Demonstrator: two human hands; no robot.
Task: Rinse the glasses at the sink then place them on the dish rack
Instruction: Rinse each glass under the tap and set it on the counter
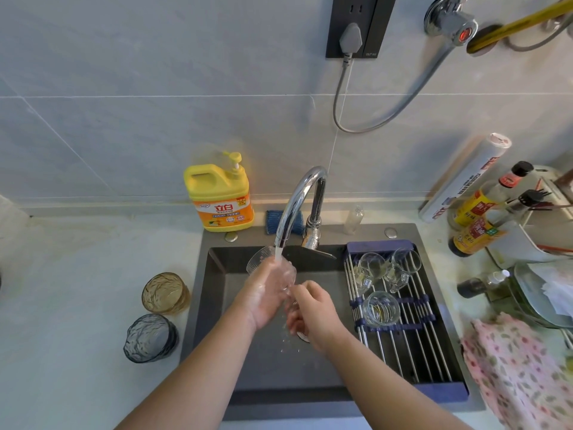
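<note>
A clear ribbed glass [259, 259] lies tilted under the running faucet [299, 197], over the dark sink [217, 305]. My left hand [263, 293] grips this glass while water pours over it. My right hand [313, 308] is beside it with curled fingers touching the glass's lower end. An amber glass [164, 293] and a grey-blue glass [150, 338] stand on the counter left of the sink. Three clear glasses [376, 307] sit on the roll-up dish rack [412, 346] across the sink's right side.
A yellow detergent bottle [221, 197] and a blue sponge [274, 221] stand behind the sink. Sauce bottles [477, 218], a foil roll [465, 178], plates and a pink floral cloth [521, 377] crowd the right counter. A power cord hangs on the wall.
</note>
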